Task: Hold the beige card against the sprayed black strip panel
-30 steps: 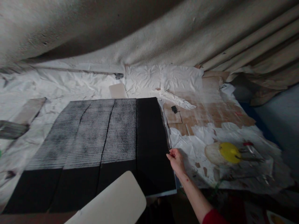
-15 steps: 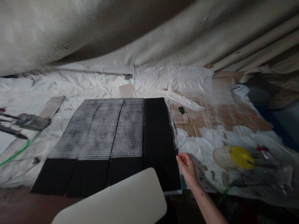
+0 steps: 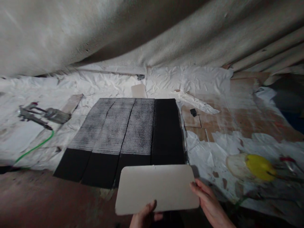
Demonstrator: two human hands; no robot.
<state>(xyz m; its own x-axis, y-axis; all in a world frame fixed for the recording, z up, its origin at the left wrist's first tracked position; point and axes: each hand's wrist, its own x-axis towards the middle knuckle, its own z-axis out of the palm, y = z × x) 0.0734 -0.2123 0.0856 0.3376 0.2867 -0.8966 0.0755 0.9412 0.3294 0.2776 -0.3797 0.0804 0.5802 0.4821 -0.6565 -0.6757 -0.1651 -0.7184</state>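
Note:
A flat beige board (image 3: 155, 186) with rounded corners is held level low in the view. My left hand (image 3: 146, 215) is closed on its near edge, thumb on top. My right hand (image 3: 209, 199) grips the right edge, its thumb on the upper face and the other fingers mostly hidden. Beyond the board, and partly covered by its far edge, lie black panels side by side. Several panels (image 3: 136, 126) carry fine whitish stripes over most of their length, with plain black near ends. The rightmost black panel (image 3: 167, 129) has no stripes.
To the left lies a spray gun (image 3: 33, 114) with a metal cup (image 3: 57, 115) and a green hose (image 3: 35, 146). Another spray gun, blurred, with a yellow-capped pot (image 3: 260, 167) is at the right. A hanging cloth (image 3: 152, 34) closes off the back, above white sheeting (image 3: 190, 77).
My right hand has left the edge of the rightmost black panel and now grips the board. The board has levelled, and my left hand has come into view. The camera has turned somewhat left.

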